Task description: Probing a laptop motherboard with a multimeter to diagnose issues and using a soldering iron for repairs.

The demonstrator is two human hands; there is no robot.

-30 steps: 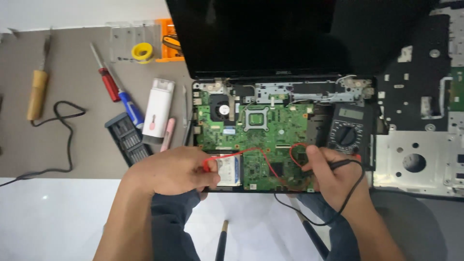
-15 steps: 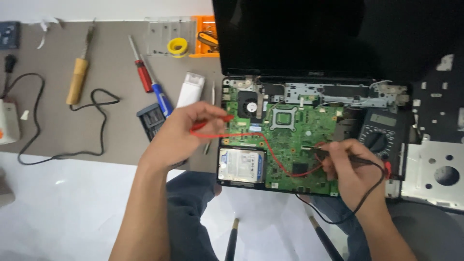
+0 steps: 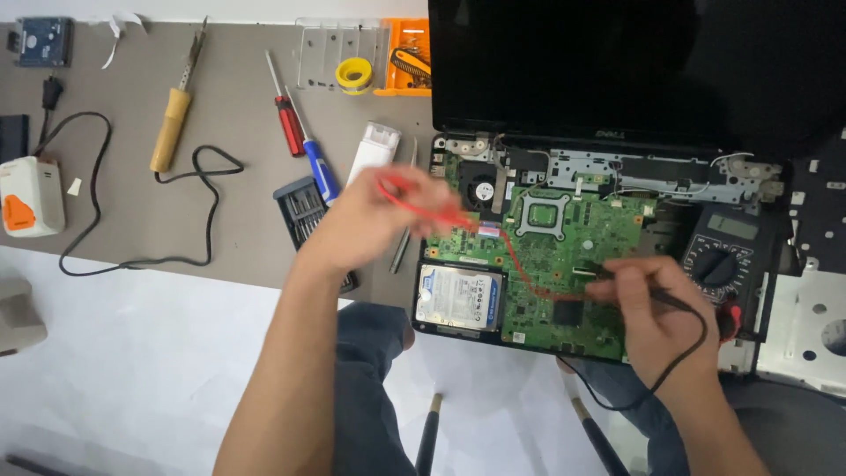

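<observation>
Since the earlier frame, the left hand (image 3: 374, 225) has lifted the red probe (image 3: 423, 204) up and leftward, off the green circuit board's lower part to its upper left corner beside the round fan (image 3: 482, 189); the view has shifted with it, bringing more of the surface at left into sight. Left fingers are closed round the red probe, a thin plastic rod blurred by motion, its long axis running from upper left down to lower right, tip toward the board. Its red lead (image 3: 520, 264) trails across the green circuit board (image 3: 573, 256), a flat, matt panel studded with small components and a square silver socket frame. Right hand (image 3: 656, 313) grips the black probe (image 3: 617, 275) with fingers closed, tip pointing left onto the board's lower middle; its black cable (image 3: 696, 344) loops below the wrist. A rectangular silver hard drive (image 3: 458, 297) sits in the laptop base at lower left. The dark multimeter (image 3: 727, 260) with its round dial lies just right of the board, partly hidden by the right hand. The glossy black screen (image 3: 617, 66) stands behind, cut off at the top edge. On the grey-brown surface (image 3: 238, 220) lie a wooden-handled soldering iron (image 3: 172, 123), a red screwdriver (image 3: 286, 119), a blue screwdriver (image 3: 319, 167) and a bit case (image 3: 300, 207), partly covered by the left hand.
</observation>
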